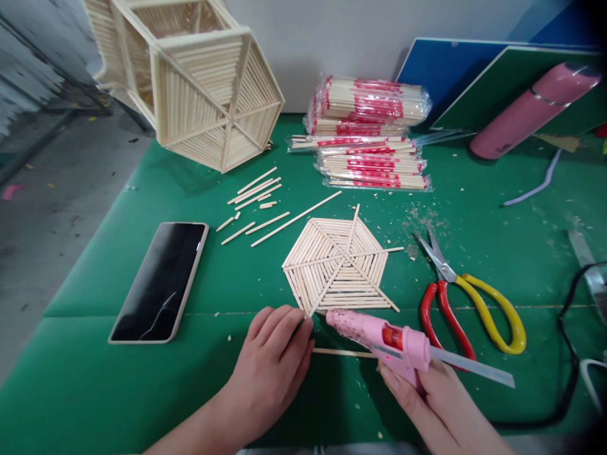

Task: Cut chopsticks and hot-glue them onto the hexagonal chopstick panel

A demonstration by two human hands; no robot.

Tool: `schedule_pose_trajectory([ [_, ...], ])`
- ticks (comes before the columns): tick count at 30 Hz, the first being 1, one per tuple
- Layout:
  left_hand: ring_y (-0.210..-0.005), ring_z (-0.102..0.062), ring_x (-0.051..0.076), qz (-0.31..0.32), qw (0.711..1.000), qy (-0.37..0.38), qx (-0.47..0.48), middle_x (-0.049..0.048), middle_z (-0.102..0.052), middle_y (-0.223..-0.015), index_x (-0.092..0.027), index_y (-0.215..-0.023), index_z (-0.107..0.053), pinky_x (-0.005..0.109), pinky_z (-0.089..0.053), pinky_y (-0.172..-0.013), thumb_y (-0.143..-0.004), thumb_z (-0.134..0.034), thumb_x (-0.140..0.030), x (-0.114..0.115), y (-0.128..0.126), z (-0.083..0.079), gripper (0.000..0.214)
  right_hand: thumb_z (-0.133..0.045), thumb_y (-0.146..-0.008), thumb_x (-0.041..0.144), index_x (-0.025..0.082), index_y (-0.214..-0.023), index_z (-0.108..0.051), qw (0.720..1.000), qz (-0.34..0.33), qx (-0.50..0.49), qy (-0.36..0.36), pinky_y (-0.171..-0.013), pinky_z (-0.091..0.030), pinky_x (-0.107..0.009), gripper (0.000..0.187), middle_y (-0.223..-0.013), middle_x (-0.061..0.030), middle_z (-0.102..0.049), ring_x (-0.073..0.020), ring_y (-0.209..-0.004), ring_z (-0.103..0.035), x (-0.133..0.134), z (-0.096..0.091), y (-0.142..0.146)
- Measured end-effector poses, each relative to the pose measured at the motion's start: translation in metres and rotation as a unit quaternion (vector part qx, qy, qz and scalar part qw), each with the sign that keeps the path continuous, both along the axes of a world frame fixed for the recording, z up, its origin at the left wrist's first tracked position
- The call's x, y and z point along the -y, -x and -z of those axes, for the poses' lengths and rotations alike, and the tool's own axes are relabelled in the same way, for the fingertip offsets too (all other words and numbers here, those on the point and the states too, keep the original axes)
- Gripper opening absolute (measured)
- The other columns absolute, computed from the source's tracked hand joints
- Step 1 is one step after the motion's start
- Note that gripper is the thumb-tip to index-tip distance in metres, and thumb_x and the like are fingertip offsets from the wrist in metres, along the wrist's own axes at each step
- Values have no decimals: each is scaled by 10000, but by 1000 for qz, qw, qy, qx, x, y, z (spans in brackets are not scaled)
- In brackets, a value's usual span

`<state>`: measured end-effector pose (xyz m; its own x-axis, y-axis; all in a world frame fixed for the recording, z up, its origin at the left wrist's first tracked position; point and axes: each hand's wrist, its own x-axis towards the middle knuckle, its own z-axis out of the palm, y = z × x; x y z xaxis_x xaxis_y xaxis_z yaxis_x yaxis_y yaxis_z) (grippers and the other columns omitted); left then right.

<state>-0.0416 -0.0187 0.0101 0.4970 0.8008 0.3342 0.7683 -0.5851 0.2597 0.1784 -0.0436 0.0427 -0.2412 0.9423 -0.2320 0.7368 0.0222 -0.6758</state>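
My right hand is wrapped around a pink hot glue gun, with a clear glue stick sticking out of its back. The gun's nozzle points left at the lower corner of a flat, roughly hexagonal panel made of wooden sticks. At that same corner my left hand is closed, its fingertips pinching the panel's edge; the exact grip is partly hidden. Crossed sticks run over the panel as spokes, and some ends jut past its rim. Below it, a single wooden stick lies between my hands.
Pliers-like scissors with red and yellow handles lie to the right. Loose sticks and a phone are on the left. Behind stand a large stick-built frame, bagged sticks and a pink flask. A black cable runs along the right.
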Motion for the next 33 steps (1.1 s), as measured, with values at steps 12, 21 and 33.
schedule_pose_trajectory([
  [12, -922, -536, 213, 1, 1000, 4, 2, 97, -602, -974, -124, -984, -560, 391, -402, -827, -813, -464, -133, 0, 0, 2, 197, -398, -846, 377, 193, -1086, -558, 1000, -10, 6, -6, -834, -488, -338, 342, -1046, -92, -629, -221, -964, -586, 2, 2, -3],
  [21, -904, -549, 223, 4, 1000, -2, 9, 113, -613, -954, -109, -941, -580, 390, -398, -818, -801, -481, -120, 0, 1, 0, 173, -404, -843, 394, 187, -1058, -580, 1000, 2, 8, 3, -848, -479, -344, 346, -1041, -94, -634, -224, -960, -587, 1, -1, -3],
  [33, -920, -535, 230, 5, 1000, 7, 7, 106, -603, -976, -114, -967, -567, 409, -396, -821, -809, -475, -127, 1, 1, 2, 183, -398, -842, 395, 177, -1092, -570, 999, -1, 32, -5, -827, -488, -319, 373, -1066, -104, -627, -227, -970, -590, 5, 4, -10],
])
